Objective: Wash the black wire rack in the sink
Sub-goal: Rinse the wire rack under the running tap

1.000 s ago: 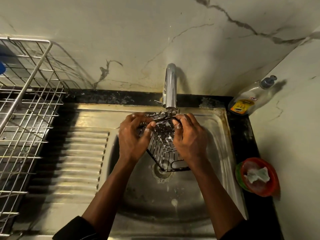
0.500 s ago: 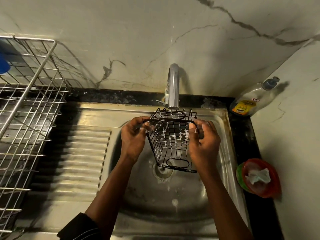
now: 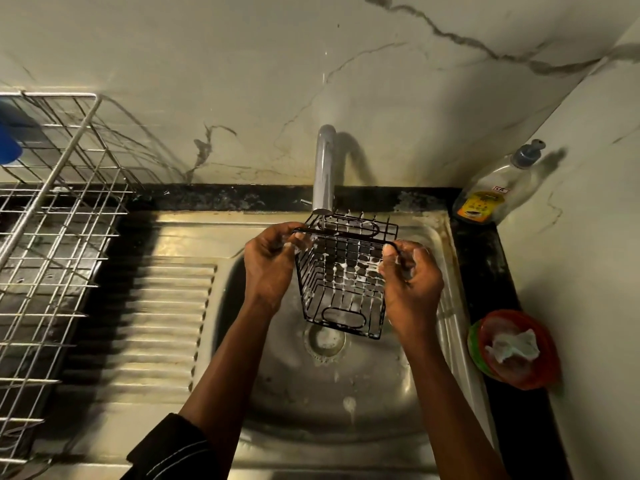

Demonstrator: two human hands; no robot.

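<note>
Both hands on the soapy rack point(image 3: 343, 278) under the tap point(image 3: 323, 171). Left hand point(image 3: 268, 268) grips its left rim, right hand point(image 3: 412, 284) pinches the right.

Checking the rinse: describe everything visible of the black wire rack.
The black wire rack is a small box-shaped basket of thin dark wire, an oval loop in each end wall, white suds on its grid. It is held tilted over the sink drain, far end under the tap, left hand and right hand gripping its rim.

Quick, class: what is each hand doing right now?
Left hand: closed, gripping the left rim of the black wire rack.
Right hand: closed, pinching its right rim.
</note>
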